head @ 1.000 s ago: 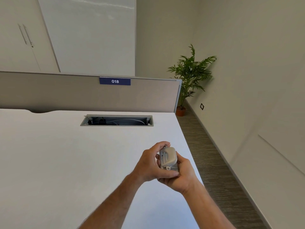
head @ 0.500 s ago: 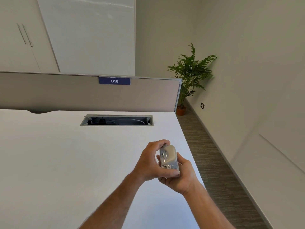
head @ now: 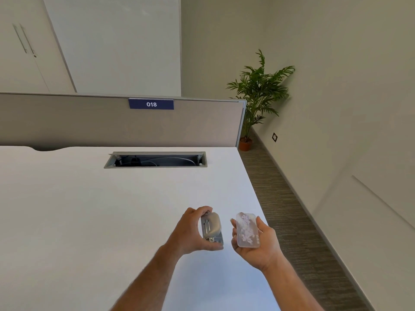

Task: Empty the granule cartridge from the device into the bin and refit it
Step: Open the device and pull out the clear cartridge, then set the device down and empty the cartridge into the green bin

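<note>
Left hand [head: 190,230] fingers clamp the small grey plastic device [head: 212,228] over the white bench [head: 89,209] while the right hand [head: 258,243] cradles the clear granule-filled cartridge [head: 247,230], so with no bin visible, any tilt probably spills granules everywhere.

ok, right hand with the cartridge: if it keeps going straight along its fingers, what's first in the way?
Nothing close. The right hand holding the cartridge points up and away past the desk corner; the line looks free until the far partition, though depth is unclear.
</note>
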